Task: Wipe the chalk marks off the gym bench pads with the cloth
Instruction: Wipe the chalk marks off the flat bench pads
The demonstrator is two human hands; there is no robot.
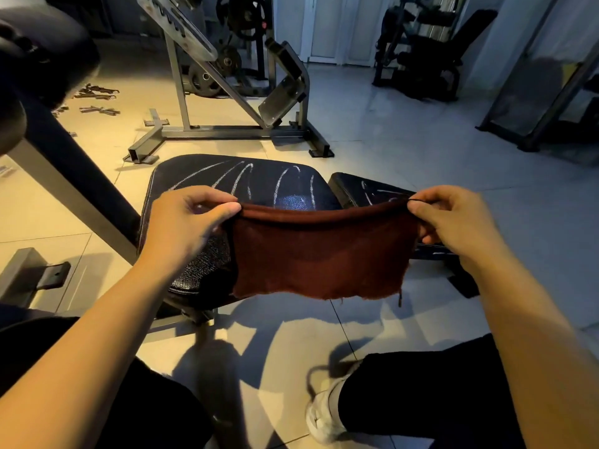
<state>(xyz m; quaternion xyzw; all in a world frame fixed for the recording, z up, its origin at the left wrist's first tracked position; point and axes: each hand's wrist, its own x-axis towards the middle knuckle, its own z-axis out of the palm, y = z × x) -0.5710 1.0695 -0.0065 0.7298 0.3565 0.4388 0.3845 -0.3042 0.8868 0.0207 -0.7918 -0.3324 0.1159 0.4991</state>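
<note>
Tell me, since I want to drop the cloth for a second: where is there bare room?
Bare tile lies between the bench pad and the white shoe, and right of the smaller pad. Upper left is crowded with metal parts. Both hands hold the cloth.

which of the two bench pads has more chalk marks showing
The larger pad behind the left hand: several long white streaks fan across it. The smaller pad beside it shows only a couple above the cloth.
</note>
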